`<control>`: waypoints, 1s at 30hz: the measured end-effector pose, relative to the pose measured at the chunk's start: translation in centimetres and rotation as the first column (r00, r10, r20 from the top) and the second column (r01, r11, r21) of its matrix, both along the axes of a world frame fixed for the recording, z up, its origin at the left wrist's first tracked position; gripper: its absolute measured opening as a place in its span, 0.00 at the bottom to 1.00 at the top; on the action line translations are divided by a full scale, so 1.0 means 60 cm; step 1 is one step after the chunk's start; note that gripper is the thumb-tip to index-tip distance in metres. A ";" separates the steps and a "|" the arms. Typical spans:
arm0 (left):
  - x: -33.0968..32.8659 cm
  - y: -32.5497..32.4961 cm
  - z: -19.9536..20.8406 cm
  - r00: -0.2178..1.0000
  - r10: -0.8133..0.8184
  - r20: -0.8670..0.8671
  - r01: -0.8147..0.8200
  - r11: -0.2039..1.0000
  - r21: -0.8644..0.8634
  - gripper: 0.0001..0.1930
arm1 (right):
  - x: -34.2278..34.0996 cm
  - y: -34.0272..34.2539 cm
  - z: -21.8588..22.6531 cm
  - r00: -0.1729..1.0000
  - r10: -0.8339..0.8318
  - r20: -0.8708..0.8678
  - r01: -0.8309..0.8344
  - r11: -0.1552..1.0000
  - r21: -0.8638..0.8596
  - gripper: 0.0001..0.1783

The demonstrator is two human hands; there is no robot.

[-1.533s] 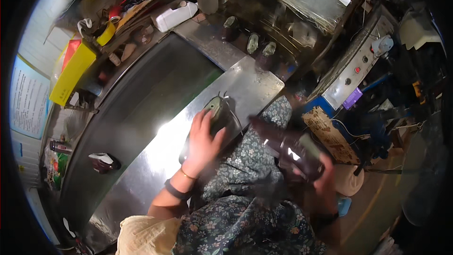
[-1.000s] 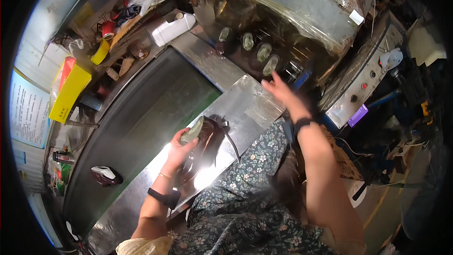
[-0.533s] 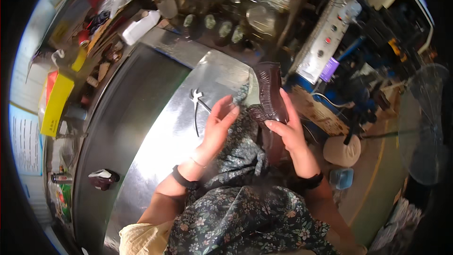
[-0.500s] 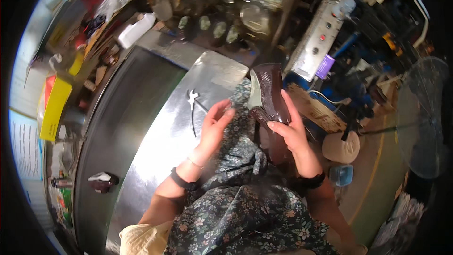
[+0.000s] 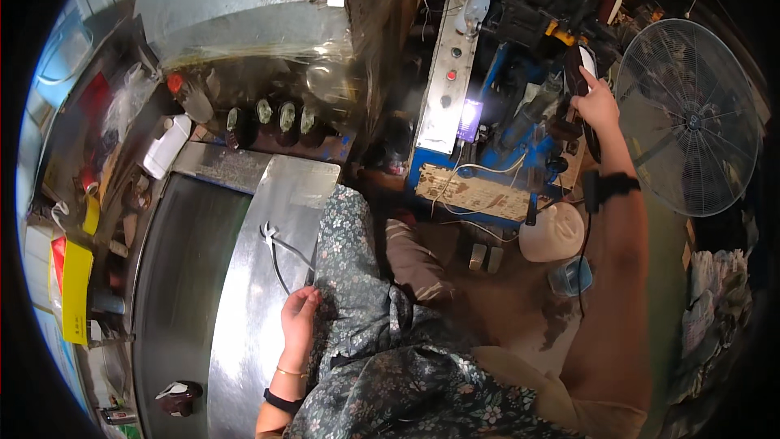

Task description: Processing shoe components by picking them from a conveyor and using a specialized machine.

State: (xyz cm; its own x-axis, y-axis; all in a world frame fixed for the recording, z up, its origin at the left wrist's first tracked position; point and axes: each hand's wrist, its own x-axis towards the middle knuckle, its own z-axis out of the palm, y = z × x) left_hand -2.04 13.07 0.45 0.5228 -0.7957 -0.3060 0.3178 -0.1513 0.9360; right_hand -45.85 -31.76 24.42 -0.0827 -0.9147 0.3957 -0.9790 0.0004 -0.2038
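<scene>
My right hand (image 5: 598,104) reaches out at the far right and grips a dark brown shoe (image 5: 574,73) with a pale, whitish part facing up. It holds the shoe beside the machine (image 5: 528,106), and the fingers' far side is hidden. My left hand (image 5: 301,313) is low over the edge of the metal table (image 5: 244,301), its fingers curled together. Just beyond those fingers lies a pair of pincers (image 5: 270,236), jaws pointing away and long handles spread toward me. Whether the fingers touch a handle or hold something small, I cannot make out.
A dark belt (image 5: 183,276) runs left of the table, carrying another dark shoe (image 5: 179,398). Several dark items with pale tops stand behind the table. Right of my arm is a large fan (image 5: 691,118); a white jug (image 5: 552,232) and blue container (image 5: 570,276) sit below the machine.
My right hand has carried the shoe from above my lap far out to the machine at the right. My left hand has dropped toward the pincers' handles and closed its fingers. The view has swung right.
</scene>
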 end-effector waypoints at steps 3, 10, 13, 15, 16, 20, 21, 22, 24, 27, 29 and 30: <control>-0.008 -0.014 0.009 0.999 -0.047 0.000 0.047 0.999 -0.001 0.09 | -0.021 -0.051 -0.005 0.998 0.010 0.065 -0.017 0.994 0.104 0.45; -0.021 -0.037 -0.002 0.984 -0.159 0.082 0.157 0.987 0.031 0.08 | -0.005 -0.107 0.021 0.992 0.100 -0.077 -0.074 0.955 0.288 0.46; -0.026 -0.033 -0.016 0.981 -0.175 0.083 0.174 0.985 0.021 0.08 | 0.036 -0.099 -0.002 0.990 0.054 -0.131 -0.011 0.950 0.311 0.47; -0.038 -0.034 -0.012 0.981 -0.171 0.087 0.168 0.985 0.042 0.08 | 0.055 -0.061 -0.042 0.992 0.068 -0.109 -0.044 0.976 0.211 0.48; -0.035 -0.029 -0.027 0.983 -0.172 0.067 0.173 0.985 -0.006 0.09 | 0.057 -0.057 -0.052 0.995 0.029 -0.091 -0.011 0.982 0.189 0.48; -0.051 -0.026 -0.021 0.966 -0.217 0.139 0.212 0.976 0.050 0.09 | 0.024 -0.049 -0.055 0.997 0.024 -0.078 -0.009 0.982 0.187 0.45; -0.051 -0.024 -0.021 0.965 -0.218 0.145 0.212 0.976 0.053 0.09 | 0.026 -0.048 -0.053 0.997 0.024 -0.072 -0.010 0.982 0.188 0.45; -0.052 -0.025 -0.020 0.963 -0.218 0.158 0.211 0.976 0.061 0.09 | 0.029 -0.049 -0.051 0.997 0.024 -0.067 -0.011 0.983 0.182 0.45; -0.052 -0.022 -0.021 0.960 -0.219 0.173 0.209 0.975 0.075 0.09 | 0.035 -0.050 -0.049 0.998 0.024 -0.059 -0.013 0.984 0.180 0.44; -0.051 -0.023 -0.018 0.952 -0.238 0.194 0.223 0.970 0.095 0.09 | 0.041 -0.059 -0.044 0.999 0.039 -0.037 -0.032 0.984 0.173 0.43; -0.050 -0.021 -0.015 0.948 -0.237 0.215 0.210 0.967 0.142 0.09 | 0.046 -0.076 -0.045 0.999 0.015 -0.038 -0.008 0.986 0.166 0.43; -0.050 -0.022 -0.020 0.945 -0.240 0.221 0.211 0.967 0.144 0.11 | 0.047 -0.087 -0.040 0.999 0.024 -0.040 -0.017 0.988 0.155 0.43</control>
